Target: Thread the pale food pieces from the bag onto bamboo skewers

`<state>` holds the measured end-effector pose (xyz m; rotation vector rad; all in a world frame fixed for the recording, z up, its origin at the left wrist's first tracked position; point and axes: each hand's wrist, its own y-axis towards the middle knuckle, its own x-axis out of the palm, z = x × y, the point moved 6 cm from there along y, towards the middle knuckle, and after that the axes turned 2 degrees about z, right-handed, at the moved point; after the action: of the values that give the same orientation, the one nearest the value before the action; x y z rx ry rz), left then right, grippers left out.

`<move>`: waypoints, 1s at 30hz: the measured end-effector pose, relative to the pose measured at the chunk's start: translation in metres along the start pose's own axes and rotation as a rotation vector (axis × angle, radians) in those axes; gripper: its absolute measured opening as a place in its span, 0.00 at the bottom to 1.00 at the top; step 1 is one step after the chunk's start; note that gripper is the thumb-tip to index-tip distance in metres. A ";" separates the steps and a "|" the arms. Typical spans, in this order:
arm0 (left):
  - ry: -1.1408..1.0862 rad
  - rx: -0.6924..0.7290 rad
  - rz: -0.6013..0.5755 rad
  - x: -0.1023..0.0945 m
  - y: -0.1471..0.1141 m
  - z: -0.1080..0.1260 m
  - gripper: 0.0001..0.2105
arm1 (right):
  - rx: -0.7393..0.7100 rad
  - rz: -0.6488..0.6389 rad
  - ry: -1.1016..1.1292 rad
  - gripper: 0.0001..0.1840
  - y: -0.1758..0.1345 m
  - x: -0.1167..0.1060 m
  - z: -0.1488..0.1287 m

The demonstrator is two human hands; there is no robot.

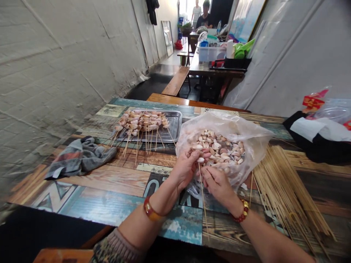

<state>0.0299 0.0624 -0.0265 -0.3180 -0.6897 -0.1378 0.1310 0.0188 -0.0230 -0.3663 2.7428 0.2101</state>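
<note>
My left hand is closed with garlic cloves between its fingers, at the top of a thin bamboo skewer. One garlic clove shows at the skewer's upper end. My right hand has its fingers curled around the skewer just below the cloves. The skewer's lower part hangs down past the table's front edge. Both hands are over the near rim of a clear plastic bag, which lies open with many loose garlic cloves inside. My fingers partly hide the cloves they hold.
Left of the bag, a metal tray bears several loaded garlic skewers, sticks toward me. A grey cloth lies further left. Bare bamboo skewers are piled at the right, beside a black bag. People sit and stand far back.
</note>
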 end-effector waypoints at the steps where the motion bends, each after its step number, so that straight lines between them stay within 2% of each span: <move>1: 0.001 0.021 0.005 0.000 0.000 0.001 0.14 | 0.001 -0.015 0.010 0.18 0.000 0.002 0.000; 5: -0.027 0.136 0.063 -0.001 -0.001 0.010 0.14 | 0.067 -0.039 0.075 0.14 0.000 0.005 0.001; 8: -0.024 0.033 0.017 0.004 -0.002 0.007 0.14 | 0.077 0.029 0.067 0.12 0.002 0.000 0.000; 12: -0.020 -0.099 -0.050 0.011 -0.005 -0.001 0.10 | -0.048 0.085 -0.079 0.13 0.004 -0.007 -0.009; 17: -0.034 -0.079 -0.080 0.017 -0.006 -0.006 0.10 | -0.107 0.142 -0.143 0.14 0.002 -0.006 -0.010; 22: 0.001 -0.019 -0.092 0.021 -0.010 -0.012 0.10 | -0.073 0.188 -0.142 0.14 0.000 -0.003 -0.004; 26: 0.055 -0.044 -0.128 0.026 -0.017 -0.021 0.10 | -0.072 0.238 -0.096 0.14 0.001 -0.005 -0.003; 30: 0.016 -0.050 -0.121 0.025 -0.018 -0.021 0.11 | -0.057 0.219 -0.061 0.16 0.000 -0.004 0.003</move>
<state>0.0573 0.0382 -0.0209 -0.3227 -0.6908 -0.2731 0.1351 0.0206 -0.0240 -0.0711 2.7176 0.3504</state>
